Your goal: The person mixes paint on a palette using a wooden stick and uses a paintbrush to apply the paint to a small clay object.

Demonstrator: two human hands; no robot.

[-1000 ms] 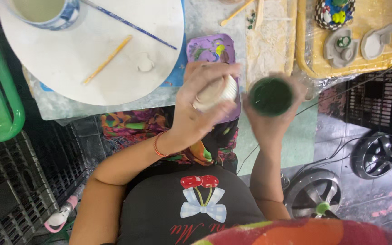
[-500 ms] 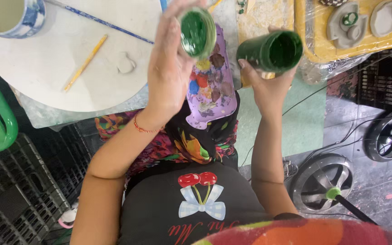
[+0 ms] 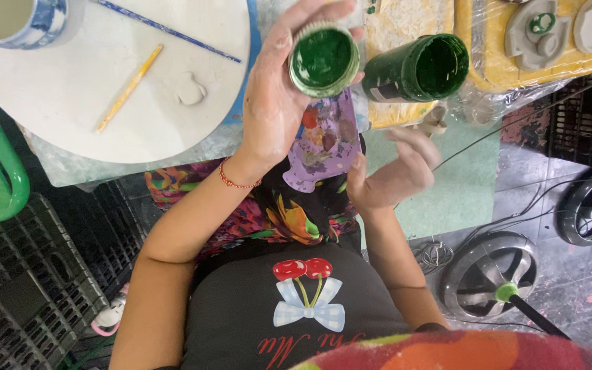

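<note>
Since half a second ago, right hand [image 3: 395, 175] has let go of green paint bottle [image 3: 419, 68]; bottle now sits open near table's front edge. Right hand empty, fingers loosely spread (blurred). Left hand [image 3: 275, 103] holds paint-coated lid [image 3: 323, 60]. Uncapping done; paint unused.

Round white board [image 3: 70, 103] with yellow stick [image 3: 129, 88], blue brush [image 3: 169, 31], blue-patterned cup [image 3: 18, 20]; black wheel [image 3: 491, 274] below.
</note>
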